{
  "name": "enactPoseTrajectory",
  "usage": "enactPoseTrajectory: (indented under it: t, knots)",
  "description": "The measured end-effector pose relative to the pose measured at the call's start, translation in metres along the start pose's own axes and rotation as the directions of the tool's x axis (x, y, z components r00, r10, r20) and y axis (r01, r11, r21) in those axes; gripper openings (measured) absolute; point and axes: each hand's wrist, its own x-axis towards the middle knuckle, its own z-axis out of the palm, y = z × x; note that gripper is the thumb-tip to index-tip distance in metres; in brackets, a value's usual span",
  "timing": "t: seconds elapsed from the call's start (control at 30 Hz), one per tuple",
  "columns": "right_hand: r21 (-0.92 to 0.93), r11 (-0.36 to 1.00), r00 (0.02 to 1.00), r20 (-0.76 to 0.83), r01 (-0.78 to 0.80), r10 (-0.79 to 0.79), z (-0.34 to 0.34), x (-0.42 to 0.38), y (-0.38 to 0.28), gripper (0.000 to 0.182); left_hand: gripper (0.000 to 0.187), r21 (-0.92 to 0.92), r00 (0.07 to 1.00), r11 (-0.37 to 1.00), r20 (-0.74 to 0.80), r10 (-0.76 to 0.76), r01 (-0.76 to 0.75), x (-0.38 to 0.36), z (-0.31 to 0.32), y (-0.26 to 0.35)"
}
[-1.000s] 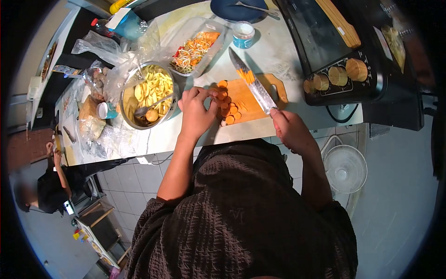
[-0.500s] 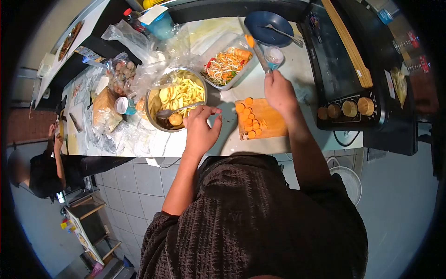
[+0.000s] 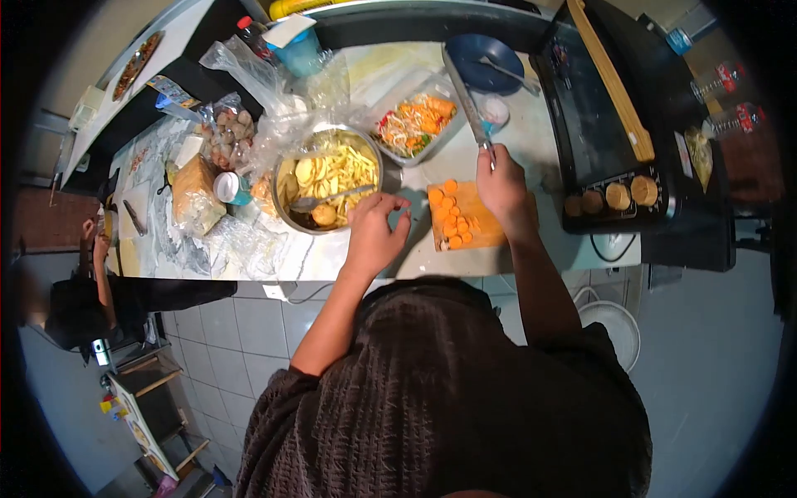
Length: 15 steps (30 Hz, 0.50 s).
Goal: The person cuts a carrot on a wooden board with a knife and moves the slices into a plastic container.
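My right hand [image 3: 503, 189] grips a knife [image 3: 467, 101] by its handle, blade pointing up and away over the counter. The blade passes beside the clear plastic container [image 3: 449, 135], which holds bean sprouts, shredded vegetables and orange carrot pieces [image 3: 441, 110]. Beneath and left of that hand lies a wooden cutting board [image 3: 488, 232] with several carrot slices [image 3: 451, 217]. My left hand [image 3: 375, 232] holds nothing, its fingers apart and curved, close to the right rim of a metal pot [image 3: 379, 170]. Yellow cut pieces [image 3: 325, 173] and a spoon [image 3: 309, 202] are in the pot.
A dark blue pan [image 3: 503, 79] with a utensil and a small white cup [image 3: 496, 109] stand behind. An appliance [image 3: 610, 199] with round knobs is at the right. Plastic bags [image 3: 199, 195] crowd the left. Another person [image 3: 79, 311] is at far left.
The carrot piece at the knife's tip has left the blade, and more orange now lies in the plastic container. My right hand has drawn slightly back towards me with the knife.
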Motion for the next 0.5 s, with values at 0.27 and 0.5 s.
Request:
enactPoseTrajectory:
  t: [0.27,0.5]
  knots:
    - [0.205,0.939,0.961,0.068,-0.276,0.267,-0.007,-0.115,0.069,0.037,0.015,0.035,0.964,0.983,0.201,0.172,-0.182,0.011,0.039,0.003]
    - [0.146,0.892,0.904,0.062,-0.427,0.423,-0.006,-0.191,0.109,0.040,0.021,0.059,0.860,0.926,0.395,0.322,-0.373,0.018,0.085,0.016]
